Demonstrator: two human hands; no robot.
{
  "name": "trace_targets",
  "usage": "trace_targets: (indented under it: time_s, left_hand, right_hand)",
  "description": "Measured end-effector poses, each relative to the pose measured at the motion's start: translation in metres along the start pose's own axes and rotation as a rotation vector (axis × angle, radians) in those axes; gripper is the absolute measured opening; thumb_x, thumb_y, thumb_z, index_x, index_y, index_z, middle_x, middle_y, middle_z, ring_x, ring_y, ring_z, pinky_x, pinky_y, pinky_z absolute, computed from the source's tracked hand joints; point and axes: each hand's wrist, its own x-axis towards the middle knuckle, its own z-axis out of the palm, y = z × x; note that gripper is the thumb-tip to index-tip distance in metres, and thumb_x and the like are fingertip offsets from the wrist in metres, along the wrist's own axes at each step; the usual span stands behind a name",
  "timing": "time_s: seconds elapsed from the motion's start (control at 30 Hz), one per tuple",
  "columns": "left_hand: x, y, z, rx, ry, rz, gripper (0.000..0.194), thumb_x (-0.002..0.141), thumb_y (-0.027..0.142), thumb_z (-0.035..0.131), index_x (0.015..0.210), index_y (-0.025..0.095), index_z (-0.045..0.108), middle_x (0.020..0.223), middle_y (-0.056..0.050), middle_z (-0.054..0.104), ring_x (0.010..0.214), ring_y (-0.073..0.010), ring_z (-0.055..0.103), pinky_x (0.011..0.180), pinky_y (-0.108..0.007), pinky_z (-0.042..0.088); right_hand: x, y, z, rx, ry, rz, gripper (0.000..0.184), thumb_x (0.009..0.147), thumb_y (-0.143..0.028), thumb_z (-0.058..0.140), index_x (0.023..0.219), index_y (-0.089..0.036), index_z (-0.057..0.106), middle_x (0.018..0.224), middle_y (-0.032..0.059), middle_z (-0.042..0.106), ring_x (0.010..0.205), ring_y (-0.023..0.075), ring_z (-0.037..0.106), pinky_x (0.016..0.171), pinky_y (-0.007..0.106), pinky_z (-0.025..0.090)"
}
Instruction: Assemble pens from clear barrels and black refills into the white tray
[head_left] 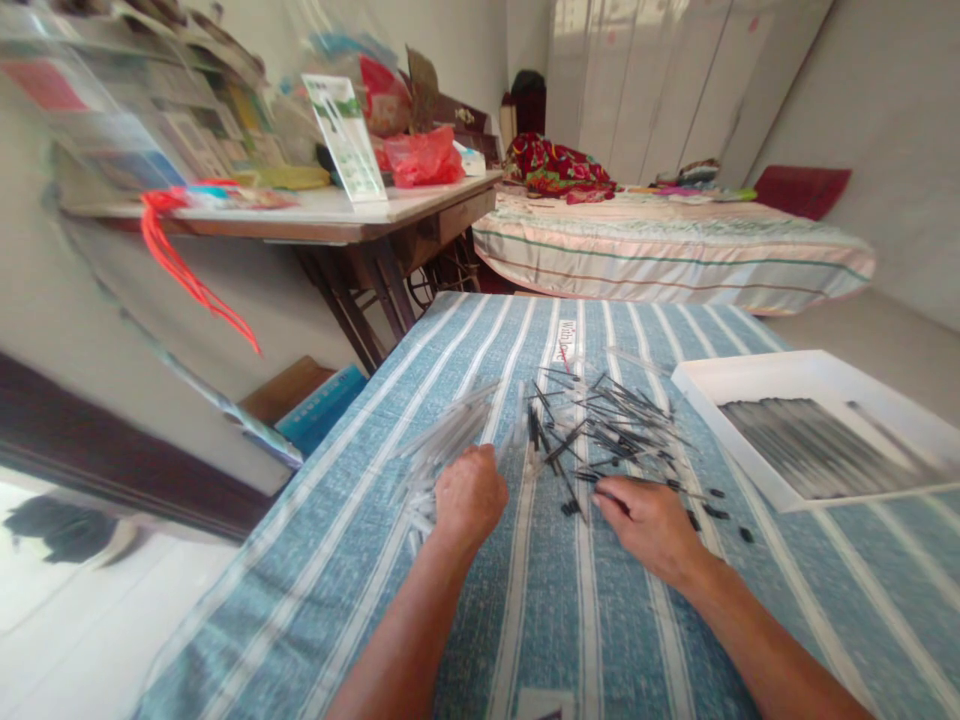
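While the left hand (471, 494) and right hand (651, 520) curl closed, contents unclear, translucent plastic tubes (456, 428) and slim black rods (626, 415) form two nearby piles.

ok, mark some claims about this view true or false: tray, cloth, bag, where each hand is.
1. The tray is empty. False: dark rods lie in it.
2. The cloth is blue with white stripes. True.
3. The left hand is over the tray. False: it is at the pale tubes.
4. The right hand is at the near edge of the black pile. True.
5. The red bag is on the bed. False: it is on the desk.
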Motion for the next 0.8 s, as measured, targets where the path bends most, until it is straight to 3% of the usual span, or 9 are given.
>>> trace_targets:
  time_s: [0.17,0.3,0.43,0.53,0.63,0.8]
  left_hand:
    - [-0.001,-0.001,0.0,-0.224,-0.066,0.046,0.04,0.067,0.01,0.046,0.103,0.014,0.063,0.079,-0.01,0.069,0.078,-0.022,0.064,0.069,-0.029,0.045]
    - [-0.005,-0.001,-0.002,-0.758,-0.158,0.025,0.042,0.065,0.011,0.049,0.104,0.01,0.061,0.06,0.0,0.061,0.052,-0.0119,0.054,0.051,-0.021,0.04]
    - [-0.013,0.005,-0.006,-1.26,-0.316,-0.033,0.048,0.06,0.014,0.054,0.107,0.009,0.055,0.06,0.004,0.055,0.041,-0.0059,0.044,0.038,-0.017,0.029]
    - [-0.016,0.01,-0.007,-1.355,-0.379,-0.031,0.043,0.056,0.011,0.055,0.099,0.011,0.058,0.058,0.005,0.053,0.039,-0.0053,0.044,0.036,-0.017,0.025]
    - [-0.018,0.014,-0.006,-1.361,-0.401,0.001,0.025,0.053,0.008,0.055,0.077,0.012,0.061,0.052,0.006,0.052,0.039,-0.0047,0.042,0.038,-0.017,0.027]
    - [-0.02,0.015,-0.004,-1.36,-0.361,-0.017,0.006,0.058,0.013,0.058,0.06,0.015,0.053,0.043,0.008,0.046,0.037,-0.0039,0.038,0.039,-0.017,0.029]
  right_hand:
    - [0.003,-0.01,0.006,-0.086,-0.057,-0.005,0.025,0.087,-0.028,0.042,0.074,-0.021,0.063,0.066,0.0009,0.065,0.064,0.0149,0.06,0.057,0.023,0.033]
    - [0.01,-0.023,0.006,-0.166,-0.093,0.062,0.026,0.087,-0.03,0.041,0.077,-0.022,0.063,0.069,0.0029,0.068,0.067,0.0177,0.063,0.056,0.025,0.032]
    - [0.019,-0.033,0.005,-0.25,-0.168,0.162,0.026,0.086,-0.028,0.041,0.079,-0.021,0.065,0.072,0.0073,0.069,0.068,0.0211,0.064,0.055,0.027,0.032]
    - [0.027,-0.037,0.005,-0.243,-0.218,0.211,0.023,0.084,-0.025,0.043,0.079,-0.019,0.066,0.075,0.0106,0.07,0.071,0.0234,0.065,0.055,0.028,0.033]
    - [0.035,-0.039,0.004,-0.213,-0.254,0.253,0.016,0.077,-0.02,0.049,0.074,-0.018,0.065,0.076,0.0122,0.07,0.074,0.0249,0.065,0.054,0.028,0.033]
    - [0.036,-0.031,0.002,-0.12,-0.214,0.27,0.011,0.069,-0.017,0.053,0.064,-0.017,0.063,0.067,0.0081,0.068,0.065,0.0199,0.062,0.05,0.024,0.029]
